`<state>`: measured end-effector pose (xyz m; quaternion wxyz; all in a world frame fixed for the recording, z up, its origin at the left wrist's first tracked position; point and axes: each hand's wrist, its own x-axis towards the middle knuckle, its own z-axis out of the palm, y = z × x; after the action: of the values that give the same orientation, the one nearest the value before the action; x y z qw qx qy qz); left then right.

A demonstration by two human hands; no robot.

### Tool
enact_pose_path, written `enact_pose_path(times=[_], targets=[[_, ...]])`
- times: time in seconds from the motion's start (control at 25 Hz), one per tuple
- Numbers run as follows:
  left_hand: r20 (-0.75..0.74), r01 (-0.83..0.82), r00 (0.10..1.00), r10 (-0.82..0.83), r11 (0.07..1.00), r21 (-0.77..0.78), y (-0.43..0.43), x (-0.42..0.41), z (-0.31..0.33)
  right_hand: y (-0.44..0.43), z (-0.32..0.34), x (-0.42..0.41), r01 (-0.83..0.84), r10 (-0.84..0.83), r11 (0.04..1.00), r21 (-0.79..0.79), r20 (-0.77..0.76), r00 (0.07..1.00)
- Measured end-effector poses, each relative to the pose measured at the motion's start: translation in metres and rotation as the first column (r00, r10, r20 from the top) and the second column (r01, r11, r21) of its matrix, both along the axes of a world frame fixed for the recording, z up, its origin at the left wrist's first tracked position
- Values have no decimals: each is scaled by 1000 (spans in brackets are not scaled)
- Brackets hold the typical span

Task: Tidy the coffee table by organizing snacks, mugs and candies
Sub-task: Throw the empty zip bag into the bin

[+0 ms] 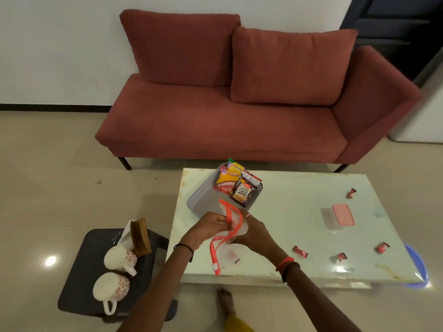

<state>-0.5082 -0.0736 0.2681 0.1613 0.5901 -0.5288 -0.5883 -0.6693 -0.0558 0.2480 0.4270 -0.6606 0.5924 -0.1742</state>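
Observation:
Over the near left part of the coffee table [299, 212], both my hands hold a clear zip bag [229, 256] with an orange-red seal strip. My left hand [211, 226] pinches the strip near its top, while my right hand [251, 230] grips the bag's other side. A grey perforated basket [203, 195] holds several snack packets [236, 184]. Several red wrapped candies lie loose on the table: candy [300, 251], candy [340, 256], candy [382, 247], candy [351, 193]. Two white floral mugs, mug [119, 257] and mug [111, 287], lie on a dark tray [79, 271] on the floor.
A clear container with a pink lid [340, 216] stands on the table's right half. A brown holder [140, 237] sits on the tray behind the mugs. A red sofa [239, 104] is beyond the table. A blue tub [417, 264] peeks out at the table's right corner. My bare foot [226, 300] is on the floor.

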Motion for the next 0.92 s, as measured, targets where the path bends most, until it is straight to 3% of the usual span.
enact_pose_path(times=[0.16,0.28,0.36,0.56,0.92], targets=[[24,3,1000,-5,997,71,17,-32,-8,30,-10,-38,207,-204,977,56,-51,978],[71,-126,990,123,991,34,17,-53,-17,50,-22,-82,329,-320,940,95,-103,942],[138,-122,983,123,992,-13,14,-73,-26,60,-30,-120,411,-396,906,100,-136,908],[346,7,937,50,987,-160,21,-156,-51,80,-47,-216,604,-584,789,110,-173,794],[442,317,856,-267,947,-43,17,-374,-88,103,-79,-430,797,-795,569,203,-112,596]])
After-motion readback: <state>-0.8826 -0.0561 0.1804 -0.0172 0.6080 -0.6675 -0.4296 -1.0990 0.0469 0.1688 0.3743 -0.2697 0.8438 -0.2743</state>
